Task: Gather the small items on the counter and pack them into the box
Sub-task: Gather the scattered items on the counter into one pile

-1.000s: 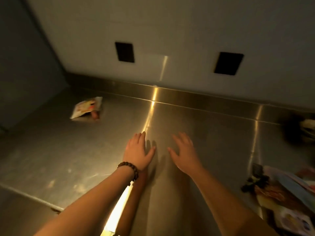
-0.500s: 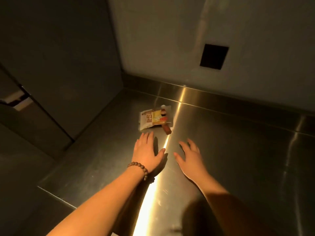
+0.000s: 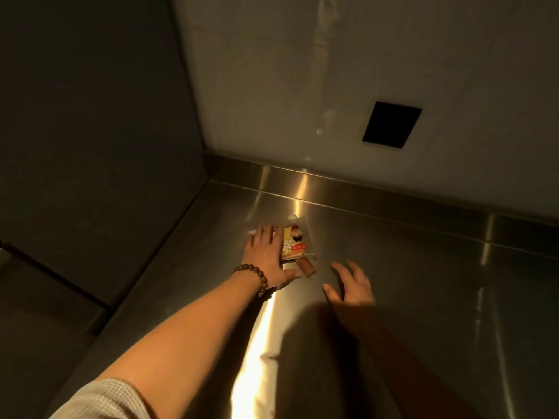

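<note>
From the head view the gathering looks barely begun – no box is in sight, and the one item visible, a packet (image 3: 292,243), is not yet lifted off the steel tabletop (image 3: 423,297), so picking it up, carrying it and packing it all seem left to do. The left hand (image 3: 266,255), a bead bracelet (image 3: 254,276) at its wrist, lies flat with fingers straight on the packet's left part, pressing rather than pinching. The right hand (image 3: 351,285) hovers just beside it, fingers loosely spread and holding nothing. The packet sits near the back corner – a flat, pale wrapper with a yellow and red print and a small figure on it; a short reddish-brown stick (image 3: 307,267) juts from beneath its near edge
</note>
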Action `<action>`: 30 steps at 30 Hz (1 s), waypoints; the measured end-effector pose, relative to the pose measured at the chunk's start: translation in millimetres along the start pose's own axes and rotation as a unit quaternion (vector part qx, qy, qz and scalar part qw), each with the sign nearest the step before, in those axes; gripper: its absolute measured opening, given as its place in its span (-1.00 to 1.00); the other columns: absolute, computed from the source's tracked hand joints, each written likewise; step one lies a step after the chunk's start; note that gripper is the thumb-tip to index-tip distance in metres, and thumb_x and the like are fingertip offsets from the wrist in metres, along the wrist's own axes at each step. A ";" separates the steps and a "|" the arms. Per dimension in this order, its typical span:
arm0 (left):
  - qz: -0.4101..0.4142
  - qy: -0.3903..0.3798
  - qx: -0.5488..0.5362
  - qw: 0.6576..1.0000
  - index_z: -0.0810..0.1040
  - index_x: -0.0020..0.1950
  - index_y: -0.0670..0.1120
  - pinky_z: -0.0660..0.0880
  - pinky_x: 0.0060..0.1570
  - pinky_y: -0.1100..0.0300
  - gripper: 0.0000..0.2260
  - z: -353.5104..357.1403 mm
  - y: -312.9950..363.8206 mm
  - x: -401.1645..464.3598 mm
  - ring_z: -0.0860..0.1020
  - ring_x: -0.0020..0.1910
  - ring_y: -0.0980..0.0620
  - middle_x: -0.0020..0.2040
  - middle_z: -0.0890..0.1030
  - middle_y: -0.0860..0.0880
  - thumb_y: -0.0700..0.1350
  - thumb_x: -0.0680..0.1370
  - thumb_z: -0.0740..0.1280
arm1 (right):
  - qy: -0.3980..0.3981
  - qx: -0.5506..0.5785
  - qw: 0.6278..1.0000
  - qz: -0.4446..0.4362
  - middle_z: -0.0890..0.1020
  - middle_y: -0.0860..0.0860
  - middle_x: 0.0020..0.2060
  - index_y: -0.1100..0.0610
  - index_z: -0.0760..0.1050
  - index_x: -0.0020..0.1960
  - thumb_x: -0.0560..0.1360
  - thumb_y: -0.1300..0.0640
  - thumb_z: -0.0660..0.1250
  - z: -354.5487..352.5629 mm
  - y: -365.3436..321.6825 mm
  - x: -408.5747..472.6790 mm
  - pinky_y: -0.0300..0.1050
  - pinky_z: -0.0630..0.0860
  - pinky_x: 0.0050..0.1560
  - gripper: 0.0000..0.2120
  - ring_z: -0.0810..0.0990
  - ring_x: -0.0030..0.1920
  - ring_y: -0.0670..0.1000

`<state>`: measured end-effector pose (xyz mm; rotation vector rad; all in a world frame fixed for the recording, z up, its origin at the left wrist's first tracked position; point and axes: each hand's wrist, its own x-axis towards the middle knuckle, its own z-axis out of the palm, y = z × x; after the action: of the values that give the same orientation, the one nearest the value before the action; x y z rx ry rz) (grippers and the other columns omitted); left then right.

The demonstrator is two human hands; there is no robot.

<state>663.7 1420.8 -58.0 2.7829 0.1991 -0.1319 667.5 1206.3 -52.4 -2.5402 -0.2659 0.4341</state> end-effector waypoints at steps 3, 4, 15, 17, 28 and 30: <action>0.011 -0.037 0.016 0.999 -0.23 0.54 -0.02 -0.23 0.44 -0.09 0.11 1.2 -5.2 17.6 -0.22 0.52 -0.12 0.56 -0.16 -0.09 0.40 0.27 0.36 | 0.022 0.010 1.000 -0.013 0.14 0.04 0.49 -0.04 0.24 0.45 0.51 -0.04 0.28 3.4 -0.7 8.9 -0.04 0.24 0.37 -0.47 0.19 0.44 0.08; 0.015 -0.042 0.018 0.999 -0.23 0.54 -0.02 -0.24 0.43 -0.08 0.12 1.3 -7.1 21.9 -0.22 0.52 -0.11 0.56 -0.16 -0.09 0.40 0.27 0.37 | 0.033 0.007 0.999 -0.028 0.17 0.06 0.48 -0.02 0.26 0.44 0.51 -0.04 0.29 4.7 -1.0 12.1 -0.04 0.25 0.36 -0.47 0.21 0.43 0.10; -0.039 0.071 -0.017 0.997 0.19 0.44 -0.04 0.32 0.27 0.04 -0.20 -24.1 -41.9 21.8 0.33 0.23 -0.04 0.29 0.35 -0.07 0.27 0.34 0.39 | 0.012 0.071 0.995 -0.068 0.24 0.08 0.43 0.03 0.33 0.40 0.39 -0.18 0.20 0.2 -46.2 69.7 -0.05 0.24 0.38 -0.38 0.25 0.41 0.11; -0.065 0.080 -0.007 0.995 0.19 0.44 -0.04 0.32 0.27 0.04 -0.20 -25.6 -52.1 11.8 0.34 0.22 -0.05 0.28 0.35 -0.07 0.26 0.34 0.40 | 0.010 0.054 0.994 -0.098 0.29 0.11 0.39 0.03 0.33 0.38 0.47 -0.07 0.24 4.2 -52.0 91.6 0.01 0.28 0.39 -0.50 0.28 0.39 0.14; -0.146 0.088 -0.011 0.985 0.13 0.48 -0.03 0.28 0.32 0.05 -0.16 -18.3 -74.0 -34.2 0.31 0.26 -0.05 0.30 0.33 -0.05 0.26 0.34 0.38 | -0.035 0.037 0.987 -0.152 0.32 0.04 0.41 0.11 0.39 0.37 0.49 0.30 0.19 29.9 -62.0 116.6 -0.28 0.18 0.35 -0.55 0.35 0.37 0.05; -0.150 0.091 -0.010 0.984 0.12 0.49 -0.03 0.29 0.32 0.04 -0.16 -19.8 -73.0 -39.0 0.31 0.27 -0.05 0.31 0.32 -0.05 0.25 0.34 0.38 | -0.031 0.057 0.984 -0.167 0.36 0.07 0.38 0.12 0.43 0.34 0.52 0.23 0.21 30.3 -57.7 103.8 -0.32 0.19 0.30 -0.61 0.40 0.34 0.05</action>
<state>615.4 1490.8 -59.3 2.7256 0.6611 0.0532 747.3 1297.4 -71.2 -2.3134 -0.6608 0.3853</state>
